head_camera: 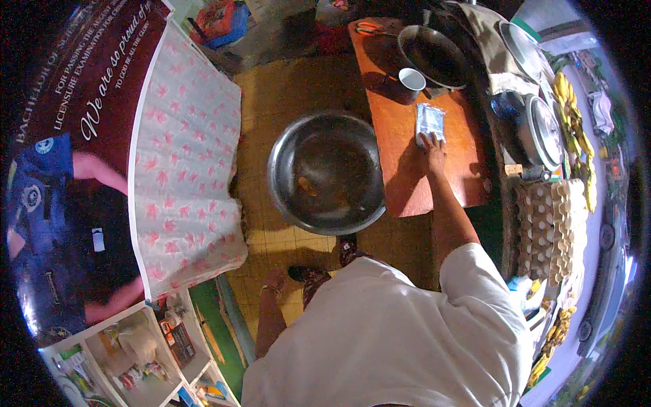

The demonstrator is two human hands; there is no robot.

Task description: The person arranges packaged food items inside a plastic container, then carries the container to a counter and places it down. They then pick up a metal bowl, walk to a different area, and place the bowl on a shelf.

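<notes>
My right hand (432,147) reaches onto an orange-topped table (407,188), its fingers over the near end of a pale plastic packet (430,119) bearing print. Just beyond the packet stands a metal mug (411,81) with a light interior. A large dark metal basin (330,163) is in front of me, its right rim beside the table edge. Inside it shows a small brownish patch (306,186) that I cannot identify. My left hand (273,280) hangs low by my side in shadow, near no object; its fingers are too dark to make out.
A wide round pan (432,56) and orange-handled scissors (371,30) occupy the table's far end. To the right are a lidded pot (543,132), egg trays (549,224) and bananas (572,112). A leaf-patterned cloth (188,168) hangs at left above a shelf unit (137,351).
</notes>
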